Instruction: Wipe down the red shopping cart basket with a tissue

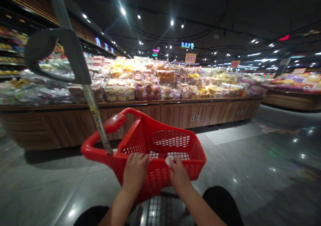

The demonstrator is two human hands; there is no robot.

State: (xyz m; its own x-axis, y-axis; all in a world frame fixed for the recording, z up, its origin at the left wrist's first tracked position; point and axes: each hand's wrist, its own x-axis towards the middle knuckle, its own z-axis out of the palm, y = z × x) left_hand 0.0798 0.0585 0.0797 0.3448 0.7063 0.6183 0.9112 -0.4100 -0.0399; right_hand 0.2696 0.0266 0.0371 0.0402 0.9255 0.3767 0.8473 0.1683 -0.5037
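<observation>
A red plastic shopping basket cart with perforated walls stands right in front of me. My left hand is closed over its near rim, fingers curled to the inside. At the same rim, further right, my right hand pinches a small crumpled white tissue against or just above the edge. A metal pole with a grey loop handle rises from the basket's left end, beside the red moulded grip. The basket's floor shows only in part.
Behind the cart runs a long wood-panelled display counter heaped with bagged baked goods. A price sign stands above them. Another round display is at the right. Shiny grey tiles cover the floor.
</observation>
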